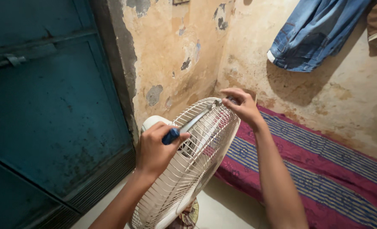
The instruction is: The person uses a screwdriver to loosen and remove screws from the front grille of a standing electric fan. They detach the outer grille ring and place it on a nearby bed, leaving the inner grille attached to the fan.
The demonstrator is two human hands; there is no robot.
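A blue-handled screwdriver (188,126) is being gripped in the left hand (154,148) while the right hand (242,105) is pinched on the rim of the floor-standing fan's light, springy wire guard (184,169), best held by its rim.

A small, worn room of a home, lived in and slept in. Rough plaster walls (184,46) in yellow-beige, paint flaking off in grey patches. A dented teal metal door (48,106) on the left, set in a grey frame. Along the right wall, low on the floor, a mattress (324,169) covered in a maroon cloth striped blue and yellow. Above it, blue jeans (315,34) hung on the wall beside another garment. A household fan with a white wire cage (188,169) standing on the pale floor (222,208).
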